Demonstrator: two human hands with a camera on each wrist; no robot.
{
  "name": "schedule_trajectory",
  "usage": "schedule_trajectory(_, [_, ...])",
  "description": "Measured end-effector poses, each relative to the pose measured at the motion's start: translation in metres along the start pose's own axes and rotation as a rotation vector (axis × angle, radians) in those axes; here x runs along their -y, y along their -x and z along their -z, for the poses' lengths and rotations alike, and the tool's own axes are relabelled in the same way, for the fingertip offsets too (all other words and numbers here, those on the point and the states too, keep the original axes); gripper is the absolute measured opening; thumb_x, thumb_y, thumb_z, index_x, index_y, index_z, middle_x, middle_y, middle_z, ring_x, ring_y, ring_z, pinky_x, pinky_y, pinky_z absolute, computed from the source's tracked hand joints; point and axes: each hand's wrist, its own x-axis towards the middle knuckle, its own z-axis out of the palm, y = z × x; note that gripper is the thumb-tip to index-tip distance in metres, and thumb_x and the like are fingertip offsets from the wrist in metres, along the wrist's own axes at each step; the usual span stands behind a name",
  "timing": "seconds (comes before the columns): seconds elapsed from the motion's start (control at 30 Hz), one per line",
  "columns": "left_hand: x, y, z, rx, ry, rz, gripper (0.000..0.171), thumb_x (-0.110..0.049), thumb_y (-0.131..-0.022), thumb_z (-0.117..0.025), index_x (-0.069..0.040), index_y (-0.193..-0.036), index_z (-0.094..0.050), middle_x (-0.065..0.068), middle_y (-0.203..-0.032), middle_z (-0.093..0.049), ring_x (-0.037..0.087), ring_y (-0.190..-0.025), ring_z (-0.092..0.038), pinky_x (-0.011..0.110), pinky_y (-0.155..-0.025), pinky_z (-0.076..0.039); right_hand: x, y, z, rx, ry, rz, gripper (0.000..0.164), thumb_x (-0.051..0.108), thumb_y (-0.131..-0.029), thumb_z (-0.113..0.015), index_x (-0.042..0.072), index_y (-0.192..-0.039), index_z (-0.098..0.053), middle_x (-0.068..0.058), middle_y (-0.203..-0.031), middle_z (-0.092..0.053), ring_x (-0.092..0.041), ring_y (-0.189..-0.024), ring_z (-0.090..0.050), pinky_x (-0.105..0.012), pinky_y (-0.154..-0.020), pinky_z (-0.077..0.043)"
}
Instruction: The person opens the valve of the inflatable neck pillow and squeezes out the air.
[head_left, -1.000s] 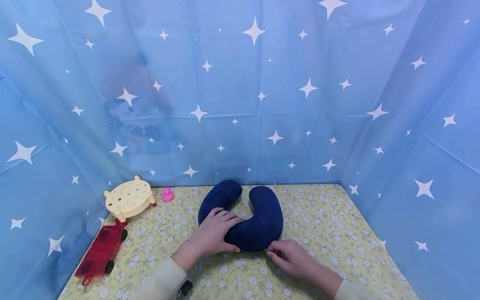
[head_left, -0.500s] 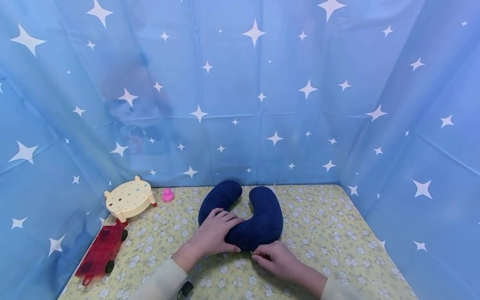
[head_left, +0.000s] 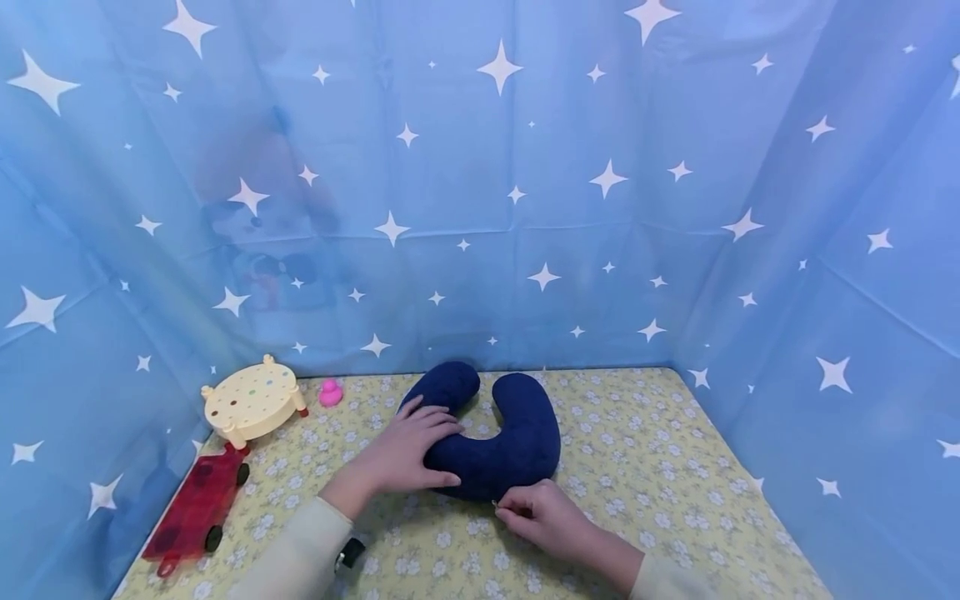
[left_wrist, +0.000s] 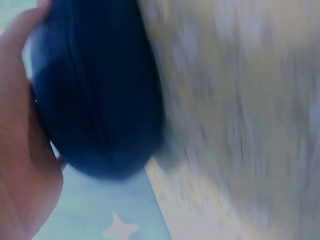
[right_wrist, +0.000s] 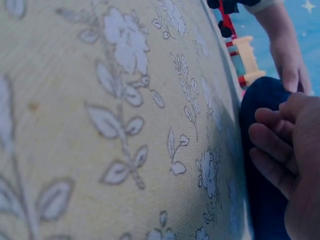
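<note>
A navy U-shaped neck pillow (head_left: 528, 437) lies on the flowered cloth, its two ends pointing away. My left hand (head_left: 405, 450) rests on the pillow's left part, fingers spread over the top and thumb toward the near side. At the near edge, my right hand (head_left: 551, 517) pinches a tiny light-coloured tab, which looks like a zipper pull (head_left: 494, 503). A seam line runs along the pillow (left_wrist: 95, 100) in the blurred left wrist view. The right wrist view shows my right hand (right_wrist: 295, 145) with curled fingers beside the pillow; the pinched tab is hidden there.
A cream spotted toy table (head_left: 253, 400) stands at the back left, with a pink rubber duck (head_left: 330, 392) beside it. Nearer lies a red see-through toy cart (head_left: 195, 508) with black wheels. Blue star-printed curtains (head_left: 480, 208) surround the tabletop (head_left: 660, 467).
My right hand has moved left along the pillow's near edge with the tab, then nearly stopped. My left hand has shifted left on the pillow in the last half second.
</note>
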Motion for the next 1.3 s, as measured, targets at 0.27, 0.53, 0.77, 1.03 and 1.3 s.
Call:
schedule_trajectory(0.27, [0.027,0.006,0.003,0.015,0.104,0.021,0.086,-0.082,-0.093,-0.069,-0.021,-0.153,-0.066,0.000,-0.170,-0.047,0.028,-0.166,-0.028,0.057,-0.135,-0.011,0.000,0.000,-0.003,0.005,-0.025,-0.019,0.011,0.009,-0.108,-0.073,0.010,-0.101,-0.081,0.008,-0.073,-0.071,0.012,-0.058,-0.054,-0.018,-0.052,-0.052])
schedule_trajectory(0.53, [0.024,0.005,-0.005,-0.072,0.056,-0.002,0.073,-0.080,-0.094,-0.069,-0.023,-0.140,-0.072,0.000,-0.154,-0.061,0.029,-0.161,-0.037,0.061,-0.134,-0.014,0.002,-0.002,-0.006,-0.025,-0.068,-0.024,0.014,0.007,-0.108,-0.072,0.008,-0.098,-0.081,0.005,-0.070,-0.070,0.010,-0.056,-0.053,-0.018,-0.051,-0.051])
schedule_trajectory(0.77, [0.022,0.004,-0.013,-0.125,-0.003,0.009,0.072,-0.083,-0.093,-0.066,-0.025,-0.134,-0.075,-0.001,-0.144,-0.068,0.027,-0.156,-0.045,0.061,-0.133,-0.019,0.004,-0.004,-0.010,-0.053,-0.104,-0.051,0.017,0.009,-0.109,-0.071,0.009,-0.096,-0.081,0.002,-0.067,-0.069,0.009,-0.051,-0.051,-0.018,-0.049,-0.049])
schedule_trajectory(1.03, [0.014,0.004,-0.018,-0.154,-0.023,0.077,0.072,-0.085,-0.094,-0.063,-0.025,-0.132,-0.076,-0.001,-0.143,-0.068,0.028,-0.154,-0.046,0.062,-0.131,-0.023,0.009,-0.010,-0.014,-0.070,-0.114,-0.093,0.019,0.013,-0.111,-0.069,0.008,-0.098,-0.083,0.006,-0.066,-0.065,0.006,-0.050,-0.052,-0.021,-0.051,-0.051])
schedule_trajectory(1.3, [-0.010,0.002,-0.026,-0.222,-0.051,0.196,0.072,-0.084,-0.096,-0.062,-0.023,-0.131,-0.076,0.002,-0.140,-0.069,0.032,-0.152,-0.048,0.067,-0.128,-0.025,0.009,-0.018,-0.017,-0.095,-0.156,-0.228,0.020,0.013,-0.111,-0.069,0.008,-0.098,-0.084,-0.005,-0.066,-0.070,-0.002,-0.047,-0.055,-0.021,-0.047,-0.048])
